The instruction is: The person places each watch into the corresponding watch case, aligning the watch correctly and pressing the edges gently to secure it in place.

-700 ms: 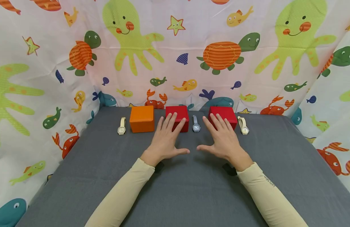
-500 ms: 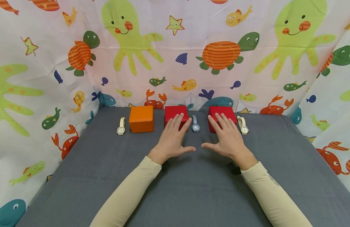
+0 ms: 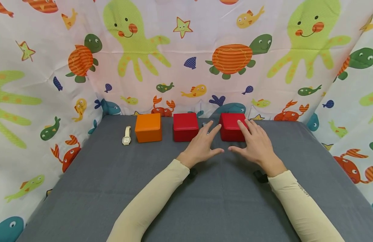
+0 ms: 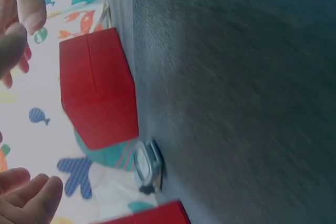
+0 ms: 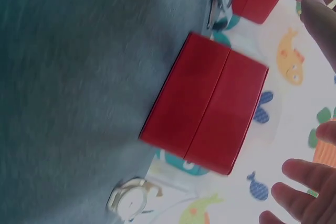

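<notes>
Both hands hover over the grey tabletop with fingers spread and hold nothing. My left hand [image 3: 201, 147] is in front of the blue-grey watch [image 4: 147, 164], covering most of it in the head view. Near the right red box [image 3: 231, 127] is my right hand [image 3: 259, 145], its fingertips overlapping the box's right side in the head view; the wrist views show no contact. A pale-strapped watch [image 5: 130, 203] beside that box is hidden behind the right hand in the head view. Another red box [image 3: 185, 127] stands left of the left hand.
Further left in the row are an orange box [image 3: 148, 128] and a gold watch [image 3: 126, 136]. A curtain [image 3: 174, 67] printed with sea animals rises behind the grey table [image 3: 113, 188] and along both sides.
Both hands have moved right, the left one from before the middle red box to before the blue-grey watch. The right hand now covers the pale-strapped watch. The head view has shifted slightly.
</notes>
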`<state>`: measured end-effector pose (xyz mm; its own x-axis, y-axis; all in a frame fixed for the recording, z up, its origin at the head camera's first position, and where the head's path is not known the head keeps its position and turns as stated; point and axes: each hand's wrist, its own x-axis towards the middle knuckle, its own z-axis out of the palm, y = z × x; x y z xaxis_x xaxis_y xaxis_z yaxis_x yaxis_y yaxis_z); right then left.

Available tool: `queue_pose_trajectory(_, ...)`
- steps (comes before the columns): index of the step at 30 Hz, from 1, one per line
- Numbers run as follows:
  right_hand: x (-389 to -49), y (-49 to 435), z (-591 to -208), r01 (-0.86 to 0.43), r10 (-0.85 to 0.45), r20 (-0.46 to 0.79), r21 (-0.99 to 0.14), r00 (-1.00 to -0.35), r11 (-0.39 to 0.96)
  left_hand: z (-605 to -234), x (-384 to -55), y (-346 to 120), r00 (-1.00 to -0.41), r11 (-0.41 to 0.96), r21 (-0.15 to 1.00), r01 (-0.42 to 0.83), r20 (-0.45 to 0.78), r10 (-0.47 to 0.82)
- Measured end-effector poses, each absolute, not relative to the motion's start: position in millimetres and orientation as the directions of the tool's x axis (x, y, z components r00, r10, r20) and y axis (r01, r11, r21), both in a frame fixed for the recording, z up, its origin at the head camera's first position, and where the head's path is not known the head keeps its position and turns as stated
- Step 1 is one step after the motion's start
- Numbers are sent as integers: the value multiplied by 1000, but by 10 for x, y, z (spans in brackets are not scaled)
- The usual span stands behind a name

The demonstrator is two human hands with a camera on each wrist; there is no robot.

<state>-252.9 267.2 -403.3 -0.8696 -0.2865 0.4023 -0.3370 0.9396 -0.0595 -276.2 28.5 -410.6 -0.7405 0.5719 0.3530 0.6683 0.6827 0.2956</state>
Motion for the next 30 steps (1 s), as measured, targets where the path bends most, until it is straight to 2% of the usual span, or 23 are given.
queue_pose_trajectory(7, -2604, 2866, -4054, -317, -256, 428, -78, -867, 945, -4108, -2876, 562, -750, 648, 377, 662, 348, 563)
queue_pose_trajectory(16, -2707, 3021, -4116, -287, -205, 413, -146, -887, 947, -4097, -2941, 826, -789, 666, 424, 614, 284, 546)
queue_pose_trajectory(30, -2872, 3127, -4196, -205, -128, 220, -375, -967, 904, -4133, -3067, 1021, -882, 717, 522, 462, 188, 432)
